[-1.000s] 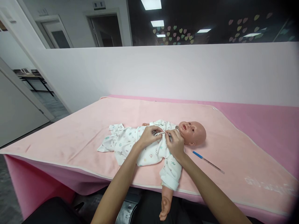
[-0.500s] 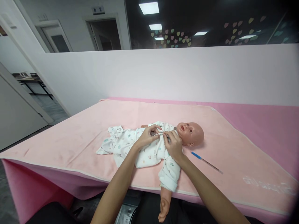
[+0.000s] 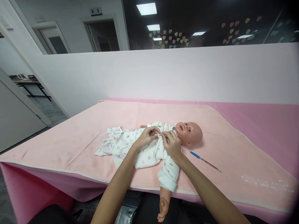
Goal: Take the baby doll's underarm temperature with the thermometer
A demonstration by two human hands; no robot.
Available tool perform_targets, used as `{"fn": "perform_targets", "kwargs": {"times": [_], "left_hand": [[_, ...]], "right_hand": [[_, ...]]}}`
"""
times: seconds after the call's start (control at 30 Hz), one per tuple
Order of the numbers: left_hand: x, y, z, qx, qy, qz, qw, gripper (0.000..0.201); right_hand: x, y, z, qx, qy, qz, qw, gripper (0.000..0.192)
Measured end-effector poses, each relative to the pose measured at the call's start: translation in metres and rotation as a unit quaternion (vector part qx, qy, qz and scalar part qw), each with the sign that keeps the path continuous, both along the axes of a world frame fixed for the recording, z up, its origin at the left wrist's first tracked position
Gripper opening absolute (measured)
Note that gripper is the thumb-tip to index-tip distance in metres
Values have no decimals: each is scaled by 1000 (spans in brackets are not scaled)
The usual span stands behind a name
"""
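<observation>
A baby doll [image 3: 187, 133] in a printed white romper [image 3: 135, 149] lies on the pink-blanketed counter [image 3: 70, 140]. The left hand [image 3: 146, 138] and right hand [image 3: 171, 144] pinch the romper's chest closure; a thermometer [image 3: 205, 161] lies at the doll's four o'clock.

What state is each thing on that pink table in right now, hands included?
Plastic baby doll: lying on its back, one bare arm hanging over the table edge.
White printed baby suit: on the doll, pinched at the chest.
Left hand: pinching the suit's front.
Right hand: pinching the suit's front beside the left.
Thin blue-tipped thermometer-like stick: lying flat, untouched.
Pale pink blanket: spread over the table.
</observation>
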State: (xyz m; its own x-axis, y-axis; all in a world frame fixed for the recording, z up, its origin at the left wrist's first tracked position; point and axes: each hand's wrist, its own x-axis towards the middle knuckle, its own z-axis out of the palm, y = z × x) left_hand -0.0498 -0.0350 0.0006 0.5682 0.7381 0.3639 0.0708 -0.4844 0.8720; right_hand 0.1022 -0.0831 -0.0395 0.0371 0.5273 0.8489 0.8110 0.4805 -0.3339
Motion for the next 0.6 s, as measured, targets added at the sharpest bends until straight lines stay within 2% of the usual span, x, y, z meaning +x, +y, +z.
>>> {"fn": "perform_targets", "kwargs": {"times": [0.07, 0.4, 0.6], "left_hand": [[0, -1, 0, 22, 17, 6, 1000, 11], [3, -2, -6, 45, 32, 38, 998, 20], [-1, -2, 0, 43, 49, 10, 998, 22]], "right_hand": [[0, 0, 0, -1, 0, -5, 1000, 16], [1, 1, -2, -8, 0, -15, 1000, 17], [1, 1, -2, -8, 0, -13, 1000, 16]]}}
